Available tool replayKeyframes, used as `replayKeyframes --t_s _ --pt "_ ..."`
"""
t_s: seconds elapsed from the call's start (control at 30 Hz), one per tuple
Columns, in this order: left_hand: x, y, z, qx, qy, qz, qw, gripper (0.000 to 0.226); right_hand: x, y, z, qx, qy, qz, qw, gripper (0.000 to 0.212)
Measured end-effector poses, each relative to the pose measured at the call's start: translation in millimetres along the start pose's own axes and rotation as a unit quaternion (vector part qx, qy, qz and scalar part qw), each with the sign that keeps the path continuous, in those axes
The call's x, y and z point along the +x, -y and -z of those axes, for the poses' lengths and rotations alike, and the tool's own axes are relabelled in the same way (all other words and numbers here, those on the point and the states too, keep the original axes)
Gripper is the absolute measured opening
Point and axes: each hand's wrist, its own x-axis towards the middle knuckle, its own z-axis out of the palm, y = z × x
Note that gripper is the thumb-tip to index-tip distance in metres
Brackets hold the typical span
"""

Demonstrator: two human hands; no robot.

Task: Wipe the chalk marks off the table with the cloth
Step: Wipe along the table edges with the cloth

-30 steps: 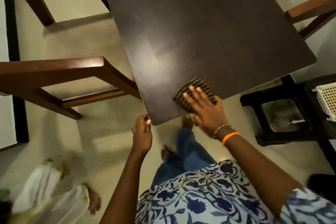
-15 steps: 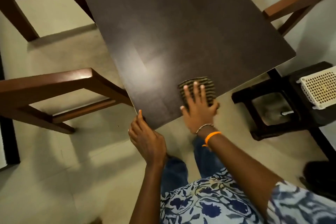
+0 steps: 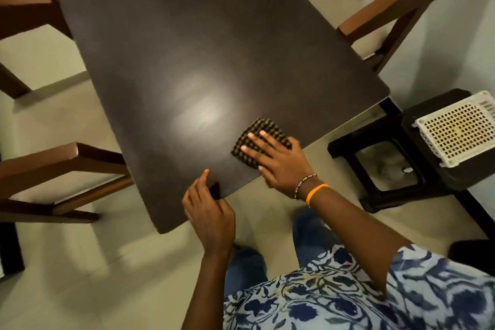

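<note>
A dark brown table point(image 3: 187, 43) fills the upper middle of the head view. Near its front edge lies a folded dark checked cloth point(image 3: 263, 128). My right hand point(image 3: 278, 161) lies flat on the cloth with fingers spread, pressing it onto the tabletop. My left hand point(image 3: 207, 209) rests at the table's front edge near the corner, fingers curled around the edge, index finger lifted. A pale smeared patch shows on the tabletop left of the cloth, where light reflects; I cannot tell chalk from glare.
Wooden chairs stand at the left point(image 3: 61, 166), far left point(image 3: 24, 16) and far right point(image 3: 388, 13) of the table. A black stool point(image 3: 380, 169) with a white perforated basket point(image 3: 455, 128) stands to the right. Pale tiled floor lies below.
The view has swung so the table sits more centred. My right hand with the cloth has slid a little along the front edge. My left hand stays at the table's edge.
</note>
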Motion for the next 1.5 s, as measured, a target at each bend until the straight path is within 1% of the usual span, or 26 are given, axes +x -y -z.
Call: replayKeyframes --t_s 0.17,0.27,0.37,0.5,0.57,0.6,0.63,0.67,0.7,0.77,0.83,0.87,0.9,0.93,1.0,1.07,1.13,1.17,1.27,1.3,1.33,1.37,1.4,1.43,1.47,1.5 --pt "-6 -71 -40 -0.003 0.041 -0.046 0.998 0.064 -9 -121 21 0.0 0.02 -0.114 0.993 0.056" --pt "-5 -114 -65 -0.018 0.052 -0.076 0.996 0.062 -12 -174 31 0.01 0.031 -0.153 0.988 0.055" --pt "-4 -156 -92 -0.039 0.077 -0.101 0.991 0.059 -15 -215 38 0.031 0.03 -0.174 0.984 0.055" --pt "-4 -196 -118 -0.049 0.144 -0.13 0.98 0.055 -17 -252 42 0.048 0.025 -0.199 0.978 0.056" --pt "-6 -211 -126 -0.066 0.179 -0.137 0.972 0.054 -16 -264 42 0.088 0.016 -0.224 0.97 0.057" --pt "-7 -217 -129 -0.084 0.201 -0.134 0.967 0.052 -15 -269 43 0.137 0.008 -0.238 0.962 0.056" --pt "-6 -223 -132 -0.109 0.229 -0.126 0.959 0.05 -14 -273 45 0.211 -0.006 -0.249 0.945 0.055" --pt "-4 -230 -135 -0.136 0.263 -0.111 0.949 0.046 -13 -276 48 0.301 -0.032 -0.261 0.917 0.054" --pt "-1 -238 -138 -0.161 0.299 -0.089 0.936 0.04 -13 -279 51 0.394 -0.061 -0.281 0.873 0.053" --pt "6 -255 -145 -0.202 0.364 -0.036 0.909 0.03 -18 -284 58 0.539 -0.098 -0.357 0.757 0.05" --pt "12 -274 -154 -0.237 0.413 0.016 0.88 0.026 -29 -289 64 0.636 -0.112 -0.42 0.638 0.049" --pt "14 -284 -159 -0.252 0.437 0.035 0.863 0.029 -35 -291 66 0.668 -0.114 -0.435 0.593 0.049" --pt "17 -292 -164 -0.267 0.464 0.052 0.843 0.032 -42 -291 68 0.688 -0.111 -0.44 0.566 0.05" --pt "18 -302 -169 -0.282 0.497 0.07 0.818 0.035 -49 -290 72 0.689 -0.111 -0.441 0.565 0.051" --pt "22 -320 -181 -0.314 0.544 0.109 0.771 0.037 -62 -284 81 0.65 -0.109 -0.432 0.616 0.054" --pt "26 -335 -195 -0.337 0.551 0.148 0.749 0.037 -70 -278 90 0.614 -0.109 -0.421 0.659 0.057" --pt "27 -347 -210 -0.338 0.559 0.161 0.74 0.034 -81 -279 96 0.577 -0.114 -0.43 0.685 0.058" --pt "26 -350 -219 -0.33 0.564 0.154 0.741 0.032 -89 -281 98 0.573 -0.126 -0.434 0.684 0.058" --pt "22 -361 -244 -0.313 0.571 0.134 0.747 0.028 -112 -292 103 0.58 -0.194 -0.449 0.651 0.058" --pt "18 -367 -253 -0.307 0.575 0.134 0.746 0.027 -121 -299 100 0.572 -0.224 -0.476 0.629 0.058" --pt "15 -373 -262 -0.298 0.58 0.139 0.745 0.025 -128 -307 97 0.565 -0.255 -0.512 0.594 0.057" --pt "12 -380 -271 -0.291 0.586 0.148 0.742 0.023 -136 -316 93 0.567 -0.275 -0.558 0.54 0.054" --pt "9 -385 -279 -0.289 0.594 0.161 0.734 0.021 -142 -324 88 0.585 -0.279 -0.599 0.47 0.046" --pt "5 -393 -290 -0.287 0.605 0.177 0.721 0.02 -151 -334 84 0.619 -0.265 -0.632 0.384 0.033" --pt "1 -401 -301 -0.284 0.618 0.19 0.708 0.02 -158 -344 80 0.664 -0.235 -0.645 0.297 0.02" --pt "-3 -409 -312 -0.278 0.631 0.197 0.697 0.022 -167 -353 76 0.704 -0.21 -0.639 0.228 0.017"
